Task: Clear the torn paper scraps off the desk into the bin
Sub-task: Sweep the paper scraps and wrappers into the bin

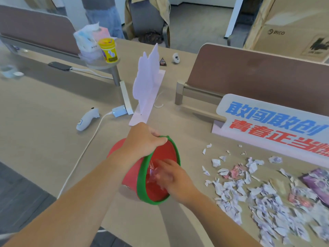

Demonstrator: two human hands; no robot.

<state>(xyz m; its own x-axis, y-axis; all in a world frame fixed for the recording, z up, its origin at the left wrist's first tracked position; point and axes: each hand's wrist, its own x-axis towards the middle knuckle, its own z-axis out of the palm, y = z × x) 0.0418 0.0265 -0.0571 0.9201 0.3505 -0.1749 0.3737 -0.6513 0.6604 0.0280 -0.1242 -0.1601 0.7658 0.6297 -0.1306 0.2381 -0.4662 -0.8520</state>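
Observation:
A small red bin (131, 177) with a green rim lies tilted on the beige desk, its mouth turned toward the right. My left hand (142, 139) grips the top of the green rim. My right hand (170, 177) reaches into the bin's mouth, blurred, with pink and white scraps at its fingertips; whether the fingers still hold them I cannot tell. A wide pile of torn white and purple paper scraps (263, 198) covers the desk to the right of the bin, with a few pink pieces (236, 171) among them.
A slogan sign (270, 125) stands behind the scraps. A white paper cut-out (147, 81) stands beyond the bin. To the left lie a white controller (87, 119), a charger and cable (89, 145). The desk's front edge (58, 196) runs diagonally at lower left.

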